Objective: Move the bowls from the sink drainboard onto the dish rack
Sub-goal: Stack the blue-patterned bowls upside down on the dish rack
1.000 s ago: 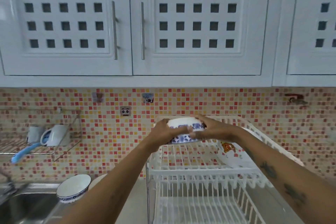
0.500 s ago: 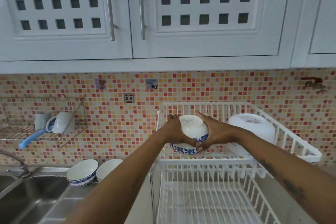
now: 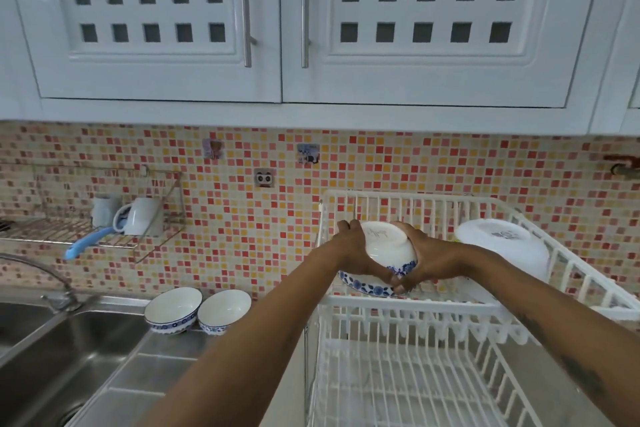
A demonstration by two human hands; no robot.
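Observation:
A white bowl with a blue flower band [image 3: 384, 250] is turned upside down over the upper tier of the white dish rack [image 3: 408, 303]. My left hand [image 3: 353, 248] grips its left side and my right hand [image 3: 424, 260] grips its right side. Whether its rim touches the rack wires is hidden by my fingers. Two more bowls of the same pattern, one [image 3: 173, 309] on the left and one [image 3: 224, 310] beside it, stand upright on the steel drainboard [image 3: 138, 374] by the tiled wall.
A large white dish [image 3: 505, 250] lies upside down at the right of the rack's upper tier. The sink basin [image 3: 45, 357] and tap [image 3: 41, 274] are at the left. A wall shelf [image 3: 86, 229] holds mugs and a blue brush. White cupboards hang overhead.
Both hands have flipped the bowl from rim-up to upside down and lowered it toward the rack's upper tier. My view has tilted down, so the drainboard bowls now show.

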